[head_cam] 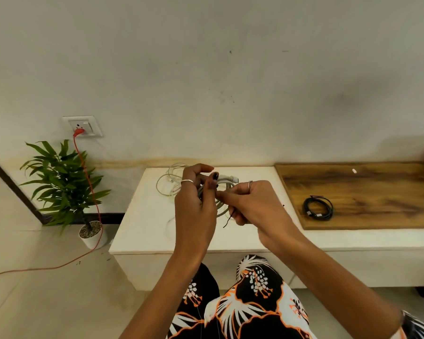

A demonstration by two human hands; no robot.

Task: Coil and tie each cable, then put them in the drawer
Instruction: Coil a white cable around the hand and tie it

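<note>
Grey-white, rubbery and thick, the coiled cable with a moulded plug point(224, 183) sits raised above the white stone worktop point(142, 216), held between my two hands. My left hand point(194, 204) grips one side of the loops, fingers curled round them, which I judge keeps the coil from springing open. My right hand point(252, 204) pinches a thin black tie point(230, 217) against the coil; its loose end hangs down below my fingers. I take this as the tying step, with the coil held up so the tie can pass round it.

On the worktop behind my left hand lies a thinner white cable in loose, untidy loops point(168, 181), seemingly not yet coiled or tied. To the right, well apart, a black cable already wound into a neat ring point(318, 207) rests on a brown wooden panel point(365, 192) set into the worktop.

Further out, a green potted plant in a white pot point(64, 182) stands on the floor at left, and an orange cord point(88, 182) runs from a wall socket point(82, 126) down across the floor.

My hands cover most of the coil, so I cannot tell whether the tie is wrapped or knotted. No drawer is visible. A pink object at the far right edge is cut off.
</note>
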